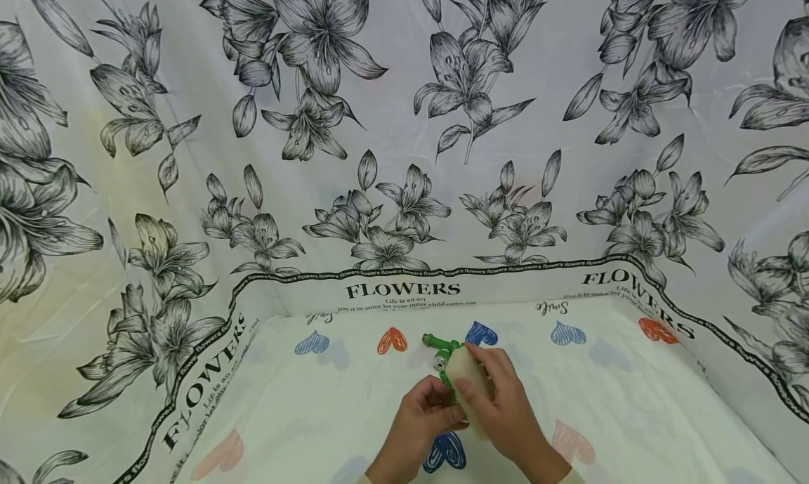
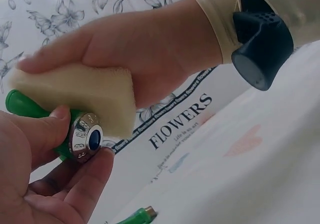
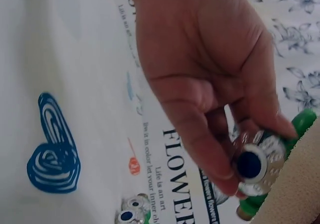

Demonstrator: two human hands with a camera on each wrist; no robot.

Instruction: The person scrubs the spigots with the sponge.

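Observation:
My right hand (image 1: 505, 400) grips a pale cream sponge (image 2: 75, 92), with its fingers over the far side. Beside it, my left hand (image 1: 420, 414) pinches a green tubular piece with a silver ring (image 2: 82, 136) between thumb and fingers. Raised marks run around the ring, and its centre is dark blue. In the left wrist view the sponge lies right behind the green piece. The right wrist view has the silver ring (image 3: 257, 164) at the left fingertips, with the porous sponge (image 3: 295, 184) at its edge. The left palm hides part of the piece.
Another green piece with a brownish metal tip (image 2: 142, 215) lies on the white cloth (image 1: 316, 414) beyond the hands. The cloth has printed hearts. A flower-printed curtain (image 1: 392, 119) rises behind and at both sides. A dark band device (image 2: 262, 44) sits on the right wrist.

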